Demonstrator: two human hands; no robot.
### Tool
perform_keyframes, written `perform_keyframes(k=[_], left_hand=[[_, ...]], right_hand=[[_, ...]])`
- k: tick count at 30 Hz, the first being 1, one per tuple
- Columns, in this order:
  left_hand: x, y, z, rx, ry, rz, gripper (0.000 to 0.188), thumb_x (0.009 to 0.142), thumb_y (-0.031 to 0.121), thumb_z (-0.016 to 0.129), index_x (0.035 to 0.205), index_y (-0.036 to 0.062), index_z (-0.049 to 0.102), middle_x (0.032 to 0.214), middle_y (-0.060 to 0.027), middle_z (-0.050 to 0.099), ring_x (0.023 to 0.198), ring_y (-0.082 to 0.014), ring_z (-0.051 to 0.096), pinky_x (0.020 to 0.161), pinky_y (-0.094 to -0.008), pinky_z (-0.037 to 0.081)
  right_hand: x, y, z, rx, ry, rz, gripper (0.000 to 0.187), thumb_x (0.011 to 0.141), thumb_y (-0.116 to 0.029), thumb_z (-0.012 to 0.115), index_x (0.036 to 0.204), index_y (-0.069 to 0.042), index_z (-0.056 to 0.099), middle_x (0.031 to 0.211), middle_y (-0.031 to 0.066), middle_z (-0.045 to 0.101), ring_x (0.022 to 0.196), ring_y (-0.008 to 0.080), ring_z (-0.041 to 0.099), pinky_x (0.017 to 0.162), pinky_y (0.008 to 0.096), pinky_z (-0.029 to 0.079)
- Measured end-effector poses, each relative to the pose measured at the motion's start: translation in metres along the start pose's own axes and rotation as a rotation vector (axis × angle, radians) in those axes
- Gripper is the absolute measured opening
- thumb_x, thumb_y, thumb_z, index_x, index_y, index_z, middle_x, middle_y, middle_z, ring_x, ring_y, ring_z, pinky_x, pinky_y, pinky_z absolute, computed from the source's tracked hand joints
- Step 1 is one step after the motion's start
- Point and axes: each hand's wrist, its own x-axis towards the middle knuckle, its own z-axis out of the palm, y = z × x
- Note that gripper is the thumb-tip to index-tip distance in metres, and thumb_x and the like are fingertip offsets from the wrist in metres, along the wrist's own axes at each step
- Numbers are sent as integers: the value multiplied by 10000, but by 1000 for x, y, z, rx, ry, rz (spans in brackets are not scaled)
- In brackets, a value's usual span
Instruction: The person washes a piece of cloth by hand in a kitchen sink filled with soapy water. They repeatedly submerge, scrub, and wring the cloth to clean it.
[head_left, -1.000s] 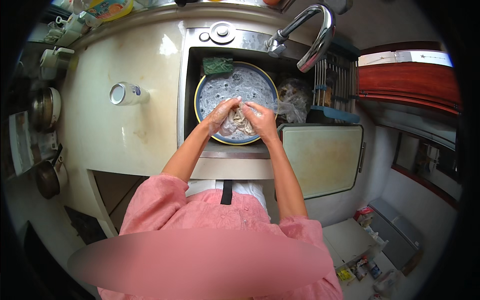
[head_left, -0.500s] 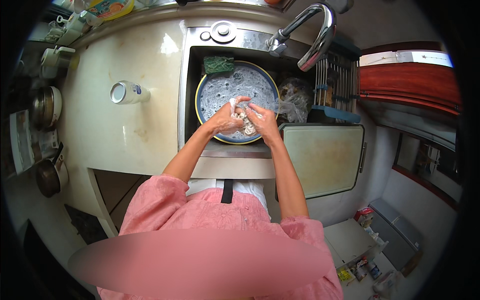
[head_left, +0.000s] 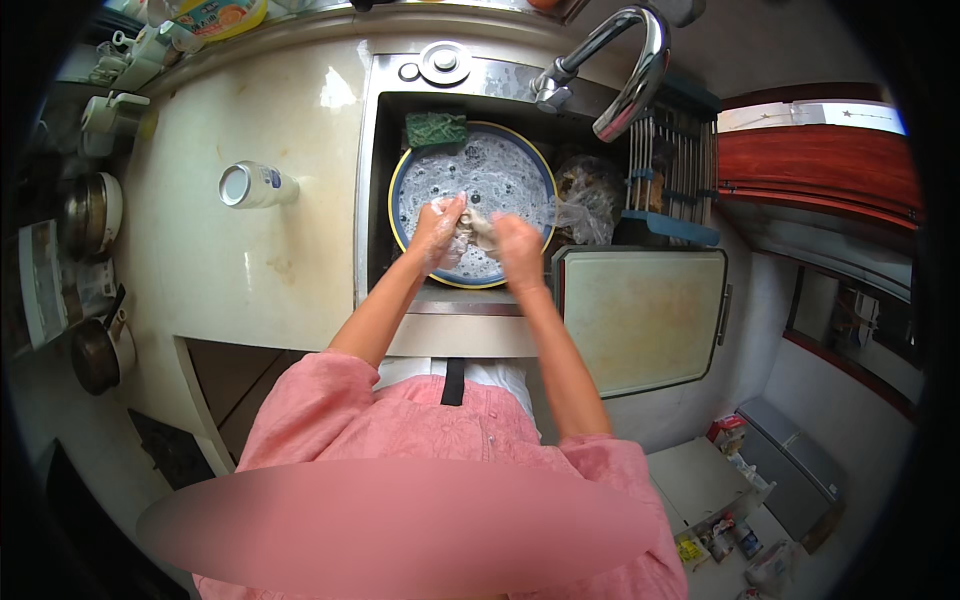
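Soapy, foamy water (head_left: 480, 165) fills a round basin (head_left: 394, 200) with a blue and yellow rim, set in the metal sink. Over its near half, a wet, whitish wad that looks like cloth (head_left: 480, 228) stretches between my two hands. My left hand (head_left: 436, 234), covered in suds, is closed on one end. Gripping the other end is my right hand (head_left: 519, 248), a fist slightly smeared by motion. At the basin's far left rim lies a green scouring pad (head_left: 436, 130).
A chrome faucet (head_left: 640, 85) arches over the sink's far right. Right of the basin are a plastic bag (head_left: 590, 200) and a dish rack (head_left: 665, 170); nearer stands a cutting board (head_left: 645, 320). A white container (head_left: 258, 186) is on the left counter (head_left: 240, 290).
My hands have moved apart, the right one closing into a fist and the left tightening. The whitish wad now spans the gap between them instead of being bunched in both hands.
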Motion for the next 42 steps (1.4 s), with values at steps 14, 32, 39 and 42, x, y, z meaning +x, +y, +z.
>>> perform_keyframes(k=[14, 32, 39, 42], left_hand=[[-1, -18, 12, -89, 14, -148, 262, 892, 326, 533, 779, 94, 581, 658, 30, 516, 614, -65, 472, 497, -249, 358], [-19, 6, 21, -67, -73, -143, 272, 891, 277, 520, 868, 28, 627, 749, -17, 590, 635, -102, 554, 540, -265, 441], [-10, 21, 3, 56, -232, -82, 138, 806, 207, 648, 781, 71, 641, 726, -6, 609, 625, -76, 547, 532, -225, 443], [-15, 23, -1, 94, -316, -58, 161, 764, 134, 681, 887, 34, 657, 781, -14, 633, 704, -73, 568, 622, -215, 454]], right_hand=[[-17, -10, 52, -298, 232, -327, 256, 852, -212, 549, 648, -59, 565, 589, 182, 563, 535, 375, 559, 497, 446, 433], [-1, 6, 13, -104, 94, 34, 369, 881, -399, 526, 842, -52, 647, 732, 214, 615, 732, 400, 601, 631, 429, 458], [-12, -7, 5, -42, -47, 103, 233, 835, -241, 585, 759, -22, 600, 634, 201, 546, 553, 291, 560, 542, 401, 419], [-10, 7, 6, -203, 34, -160, 216, 855, -203, 566, 778, -10, 627, 620, 176, 563, 521, 259, 499, 533, 371, 418]])
